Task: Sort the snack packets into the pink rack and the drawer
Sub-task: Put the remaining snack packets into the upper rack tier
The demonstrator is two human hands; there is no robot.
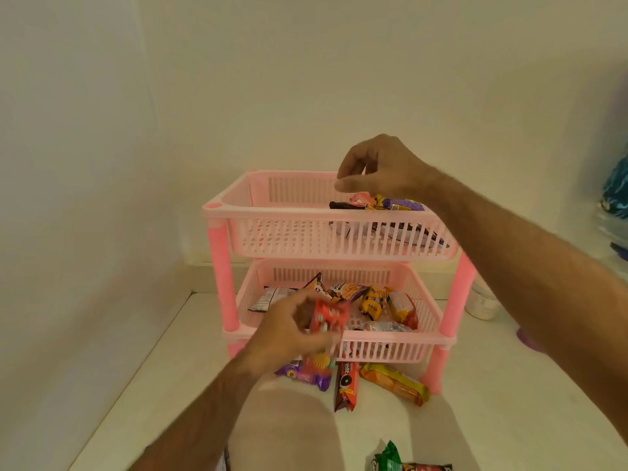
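Your two-tier rack [217,212] stands on the counter [163,368] against the back wall. Packets lie at the right of its upper basket [234,198]; more fill the lower basket [424,300]. Before the rack, three packets [346,385] lie on the counter, possibly partly under it. Another packet [407,462] lies nearest you. A jar [481,302] stands right of the rack.

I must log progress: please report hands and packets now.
Left hand grips red packet at lower basket. Right hand hovers over top basket, apparently empty. Nothing blocking.
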